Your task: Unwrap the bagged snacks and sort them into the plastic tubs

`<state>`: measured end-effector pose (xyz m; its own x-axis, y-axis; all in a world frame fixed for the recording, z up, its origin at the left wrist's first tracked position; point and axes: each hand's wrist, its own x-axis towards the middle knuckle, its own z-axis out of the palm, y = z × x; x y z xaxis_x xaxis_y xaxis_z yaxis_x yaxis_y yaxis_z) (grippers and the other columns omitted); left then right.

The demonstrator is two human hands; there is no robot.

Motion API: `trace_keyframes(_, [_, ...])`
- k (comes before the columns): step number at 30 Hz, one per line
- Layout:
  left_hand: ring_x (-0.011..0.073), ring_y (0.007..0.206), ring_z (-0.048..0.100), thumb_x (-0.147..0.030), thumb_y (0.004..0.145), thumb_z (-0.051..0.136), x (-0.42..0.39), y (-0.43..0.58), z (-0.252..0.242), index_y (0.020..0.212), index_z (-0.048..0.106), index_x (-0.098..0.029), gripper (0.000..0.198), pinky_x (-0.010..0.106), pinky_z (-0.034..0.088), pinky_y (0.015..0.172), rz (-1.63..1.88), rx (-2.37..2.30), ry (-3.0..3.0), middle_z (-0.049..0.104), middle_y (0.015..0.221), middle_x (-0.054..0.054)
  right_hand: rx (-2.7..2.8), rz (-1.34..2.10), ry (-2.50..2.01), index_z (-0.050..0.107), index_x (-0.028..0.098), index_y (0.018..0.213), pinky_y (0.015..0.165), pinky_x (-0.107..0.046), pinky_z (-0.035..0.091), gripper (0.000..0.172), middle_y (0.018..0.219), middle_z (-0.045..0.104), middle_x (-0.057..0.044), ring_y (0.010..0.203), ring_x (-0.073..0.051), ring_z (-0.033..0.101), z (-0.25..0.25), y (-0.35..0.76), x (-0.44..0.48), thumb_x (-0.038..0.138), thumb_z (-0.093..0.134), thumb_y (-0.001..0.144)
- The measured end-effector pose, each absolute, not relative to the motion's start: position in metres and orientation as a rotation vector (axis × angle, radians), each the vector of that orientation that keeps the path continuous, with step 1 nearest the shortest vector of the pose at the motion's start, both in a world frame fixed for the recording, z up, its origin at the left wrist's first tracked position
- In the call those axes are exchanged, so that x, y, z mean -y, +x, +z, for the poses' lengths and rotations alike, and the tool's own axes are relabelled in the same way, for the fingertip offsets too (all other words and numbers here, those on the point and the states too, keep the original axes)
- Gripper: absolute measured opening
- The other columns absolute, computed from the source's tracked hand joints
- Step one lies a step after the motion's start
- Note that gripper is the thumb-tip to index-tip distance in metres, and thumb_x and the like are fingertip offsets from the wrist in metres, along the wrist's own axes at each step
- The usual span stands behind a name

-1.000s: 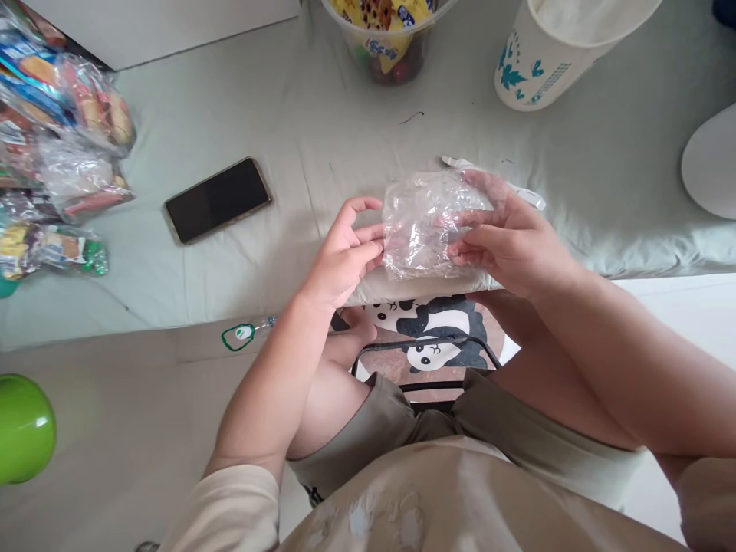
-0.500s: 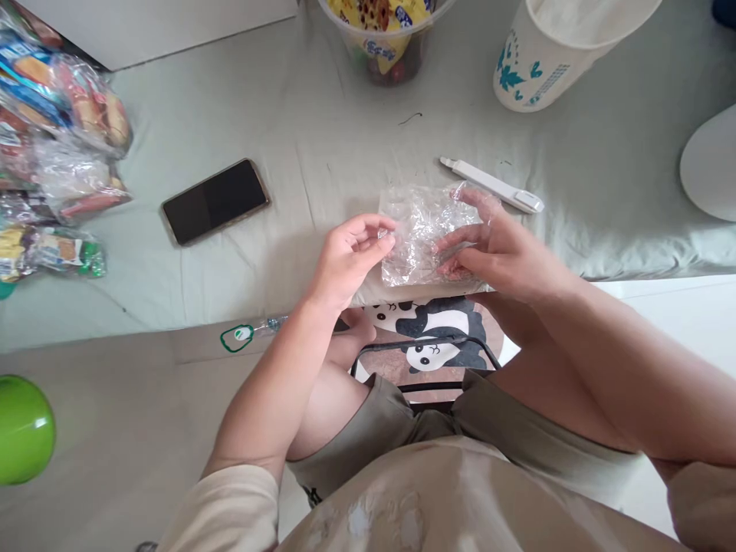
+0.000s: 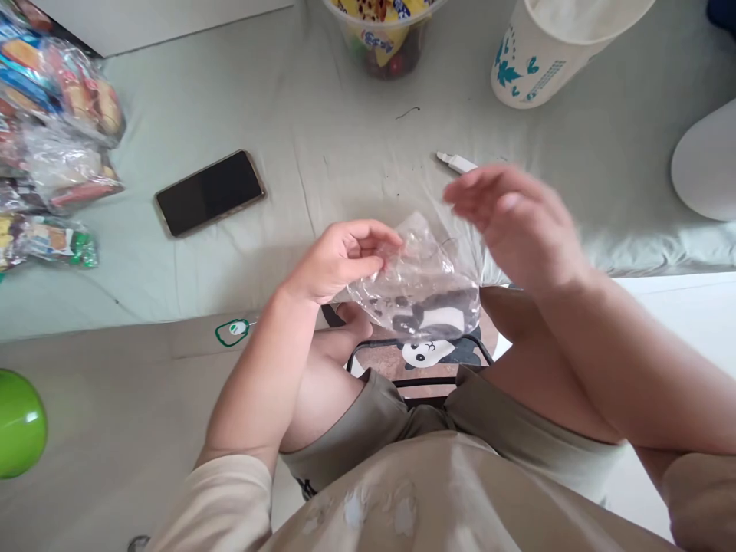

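Note:
My left hand (image 3: pixel 350 261) pinches the left edge of a clear, crinkled plastic bag (image 3: pixel 425 287) between thumb and fingers. The bag looks empty and hangs over the table's front edge, with a panda print showing through it. Up and to the right of the bag, my right hand (image 3: pixel 517 222) is in the air, its outline softened by motion. Its fingers are loosely stretched and nothing shows in them. Beneath those fingers lies a slim white utility knife (image 3: pixel 456 162); only its tip end is visible, the rest being covered by the hand.
A black phone (image 3: pixel 210 193) lies on the cloth-covered table (image 3: pixel 345 153). Bagged snacks (image 3: pixel 69 165) are piled at the left. A clear tub of snacks (image 3: pixel 385 46) and a white paper bucket (image 3: pixel 552 57) stand at the back. A green round object (image 3: pixel 20 425) is lower left.
My right hand has let go of the bag and risen over the utility knife. The bag, still in my left hand, has swung down past the table edge.

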<state>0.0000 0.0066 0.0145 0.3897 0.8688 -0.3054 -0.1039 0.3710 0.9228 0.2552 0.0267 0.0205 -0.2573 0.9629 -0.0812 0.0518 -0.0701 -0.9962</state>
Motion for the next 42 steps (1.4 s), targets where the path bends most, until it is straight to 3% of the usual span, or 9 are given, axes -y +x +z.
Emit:
trace_keyframes(3, [0.0107, 0.067, 0.067, -0.009, 0.068, 0.078, -0.003, 0.003, 0.014, 0.094, 0.079, -0.018, 0.027, 0.021, 0.050, 0.058, 0.686, -0.917, 1.049, 0.077, 0.083, 0.002, 1.515, 1.866, -1.225, 0.066, 0.023, 0.100, 0.057, -0.029, 0.051, 0.042, 0.078, 0.065, -0.001, 0.071, -0.017, 0.064, 0.028, 0.242, -0.015, 0.055, 0.083, 0.079])
trace_keyframes(6, [0.0123, 0.071, 0.070, -0.022, 0.073, 0.085, -0.004, 0.001, 0.013, 0.099, 0.075, -0.020, 0.028, 0.023, 0.054, 0.064, 0.798, -0.936, 1.000, 0.079, 0.091, 0.003, 1.570, 1.881, -1.351, 0.066, 0.018, 0.081, 0.047, -0.025, 0.038, 0.025, 0.064, 0.059, 0.000, 0.055, -0.011, 0.053, 0.031, 0.234, -0.009, 0.039, 0.080, 0.085])
trace_keyframes(12, [0.0130, 0.067, 0.071, -0.054, 0.071, 0.093, -0.006, -0.007, 0.005, 0.096, 0.070, -0.023, 0.046, 0.023, 0.052, 0.058, 1.007, -1.037, 0.907, 0.075, 0.079, 0.000, 1.427, 1.535, -1.420, 0.064, 0.018, 0.074, 0.050, -0.024, 0.036, 0.022, 0.064, 0.059, 0.000, 0.055, -0.008, 0.051, 0.032, 0.232, -0.009, 0.024, 0.071, 0.093])
trace_keyframes(22, [0.0164, 0.087, 0.075, -0.042, 0.075, 0.090, -0.006, -0.002, 0.001, 0.077, 0.064, -0.021, 0.034, 0.029, 0.059, 0.076, 1.207, -1.161, 0.886, 0.079, 0.095, 0.003, 1.380, 1.430, -1.383, 0.066, 0.018, 0.073, 0.051, -0.025, 0.039, 0.024, 0.069, 0.067, -0.001, 0.058, -0.009, 0.054, 0.027, 0.226, -0.007, 0.027, 0.072, 0.095])
trace_keyframes(25, [0.0198, 0.099, 0.076, -0.047, 0.075, 0.088, -0.006, 0.001, 0.000, 0.086, 0.060, -0.023, 0.038, 0.031, 0.060, 0.081, 1.212, -1.089, 0.832, 0.077, 0.106, 0.003, 1.270, 1.478, -1.288, 0.065, 0.019, 0.075, 0.055, -0.025, 0.045, 0.024, 0.068, 0.064, 0.001, 0.059, -0.009, 0.056, 0.018, 0.225, -0.009, 0.032, 0.073, 0.094])
trace_keyframes(29, [0.0273, 0.107, 0.077, -0.068, 0.072, 0.084, -0.004, 0.006, 0.000, 0.116, 0.055, -0.031, 0.065, 0.037, 0.061, 0.083, 1.043, -0.949, 0.774, 0.075, 0.112, 0.004, 1.119, 1.515, -1.220, 0.063, 0.022, 0.081, 0.063, -0.027, 0.053, 0.028, 0.072, 0.061, 0.002, 0.065, -0.011, 0.060, 0.005, 0.223, -0.011, 0.044, 0.077, 0.090])
trace_keyframes(34, [0.0219, 0.086, 0.077, -0.046, 0.070, 0.092, -0.001, 0.009, -0.002, 0.131, 0.046, -0.037, 0.077, 0.034, 0.059, 0.076, 0.979, -1.107, 0.812, 0.075, 0.095, 0.000, 1.127, 1.598, -1.261, 0.059, 0.025, 0.089, 0.062, -0.030, 0.054, 0.039, 0.077, 0.062, 0.001, 0.069, -0.014, 0.064, 0.002, 0.225, -0.010, 0.056, 0.081, 0.085])
trace_keyframes(38, [0.0194, 0.085, 0.075, -0.036, 0.077, 0.084, -0.002, 0.009, -0.004, 0.133, 0.046, -0.036, 0.067, 0.030, 0.056, 0.072, 1.034, -1.227, 0.889, 0.076, 0.102, 0.001, 1.144, 1.813, -1.276, 0.055, 0.028, 0.105, 0.053, -0.029, 0.051, 0.051, 0.077, 0.065, 0.003, 0.064, -0.015, 0.064, 0.015, 0.228, -0.009, 0.051, 0.090, 0.076])
trace_keyframes(42, [0.0203, 0.097, 0.075, -0.034, 0.083, 0.077, -0.005, 0.006, -0.003, 0.136, 0.047, -0.036, 0.061, 0.030, 0.056, 0.077, 1.193, -1.307, 0.953, 0.076, 0.109, 0.003, 1.272, 1.784, -1.288, 0.055, 0.024, 0.087, 0.043, -0.025, 0.037, 0.034, 0.062, 0.054, 0.005, 0.049, -0.009, 0.048, 0.021, 0.230, -0.012, 0.039, 0.086, 0.083])
